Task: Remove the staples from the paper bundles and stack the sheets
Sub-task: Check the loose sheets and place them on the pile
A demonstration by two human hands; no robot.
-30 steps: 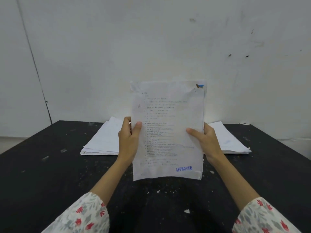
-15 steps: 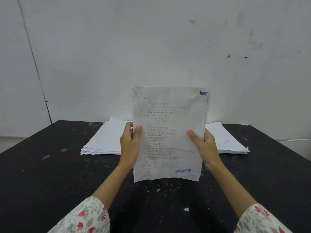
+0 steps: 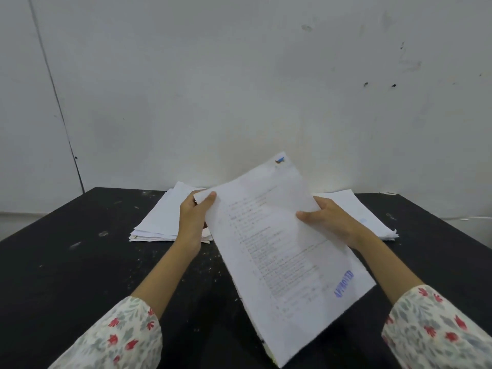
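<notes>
I hold a printed paper bundle [image 3: 279, 251] tilted over the black table [image 3: 80, 262], its top end away from me. A blue "APPROVED" stamp is near its lower right corner, and a small blue and brown mark [image 3: 279, 160] sits at its far corner. My left hand [image 3: 195, 222] pinches the bundle's upper left corner, thumb on top. My right hand [image 3: 327, 219] grips the right edge, thumb on the page.
One stack of white sheets [image 3: 162, 219] lies on the table behind my left hand. Another white stack [image 3: 372, 217] lies behind my right hand. A white wall stands right behind the table. Pale specks dot the tabletop.
The bundle has gone from upright in front of me to tilted flat and turned, lower end toward me. My left hand slid up to its top corner.
</notes>
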